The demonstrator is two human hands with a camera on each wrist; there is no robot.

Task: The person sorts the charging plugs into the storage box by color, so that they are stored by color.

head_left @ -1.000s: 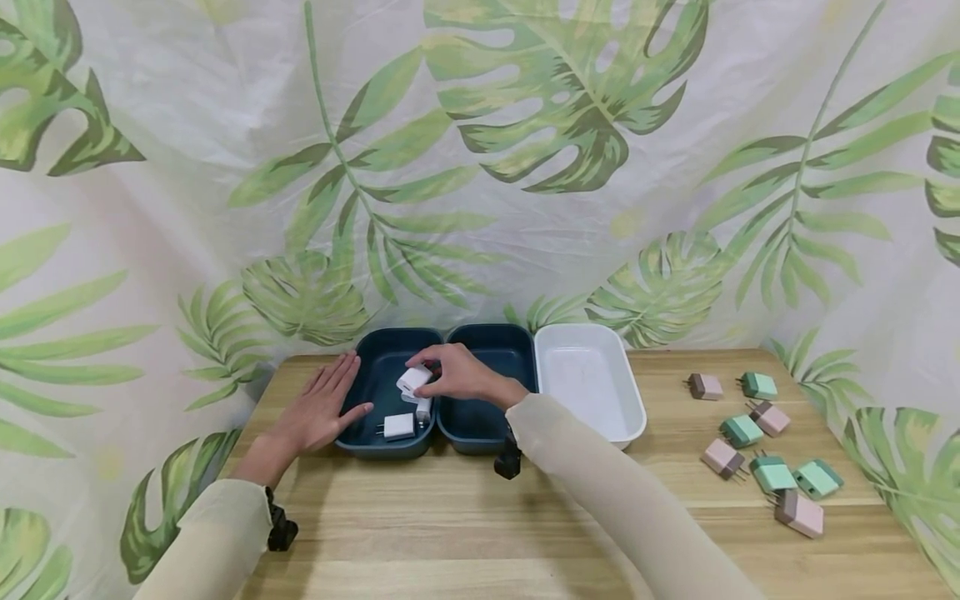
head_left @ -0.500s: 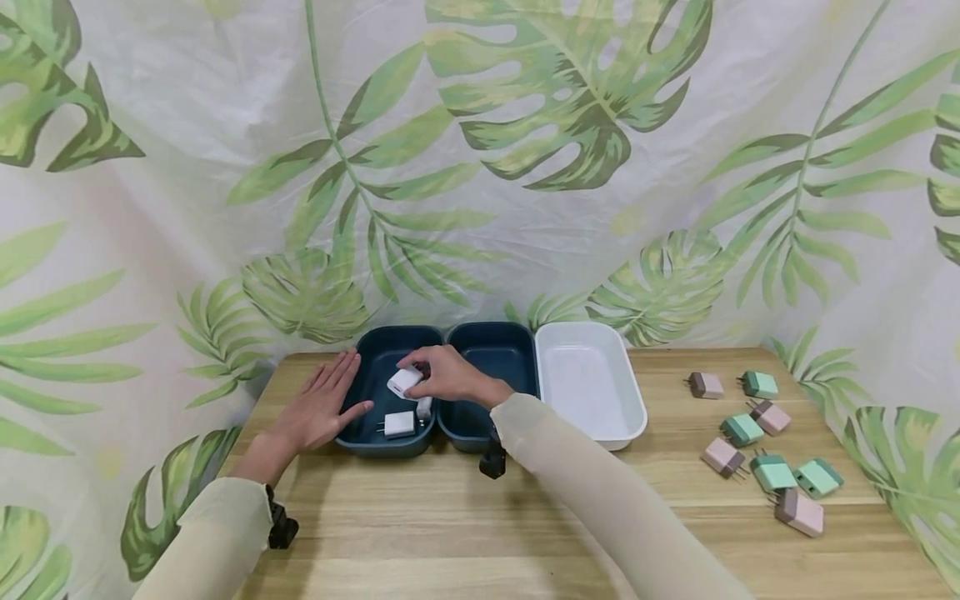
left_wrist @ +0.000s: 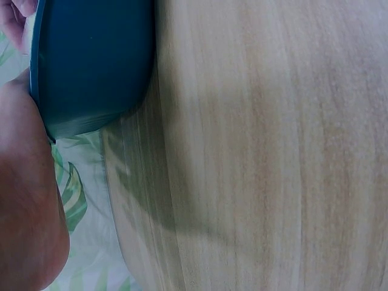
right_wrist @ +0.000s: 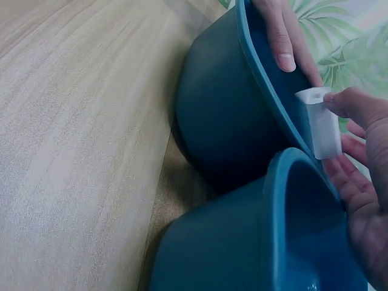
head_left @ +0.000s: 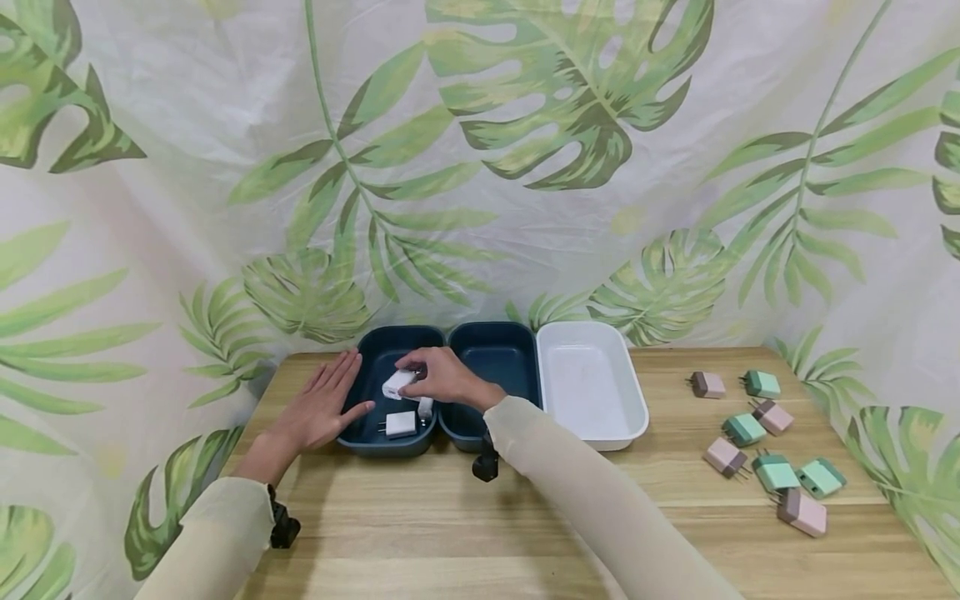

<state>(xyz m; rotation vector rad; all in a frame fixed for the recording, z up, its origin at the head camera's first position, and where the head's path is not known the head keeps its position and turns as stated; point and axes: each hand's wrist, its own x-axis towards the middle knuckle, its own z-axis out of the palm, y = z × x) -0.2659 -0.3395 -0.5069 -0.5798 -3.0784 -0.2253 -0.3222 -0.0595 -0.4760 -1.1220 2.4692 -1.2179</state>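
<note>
My left hand (head_left: 318, 408) lies with straight fingers along the left rim of the left dark blue tray (head_left: 384, 450). Over that tray, my right hand (head_left: 448, 377) pinches a white charger plug (head_left: 397, 384) between thumb and fingers. From the right wrist view, the same white charger plug (right_wrist: 324, 128) shows held above the tray's wall. Below it in the tray lie a second white charger (head_left: 401, 424), prongs to the left, and another white charger (head_left: 425, 407) against the right wall, partly hidden by the hand.
A second dark blue tray (head_left: 491, 333) and a white tray (head_left: 592, 392) stand in a row to the right. Several green chargers (head_left: 776, 472) and pink chargers (head_left: 802, 511) lie scattered on the right of the wooden table (head_left: 450, 533). Leaf-patterned cloth (head_left: 555, 208) hangs behind.
My right hand has moved a little left and toward the middle of the left tray, carrying the white charger plug. My left hand has stayed on the rim.
</note>
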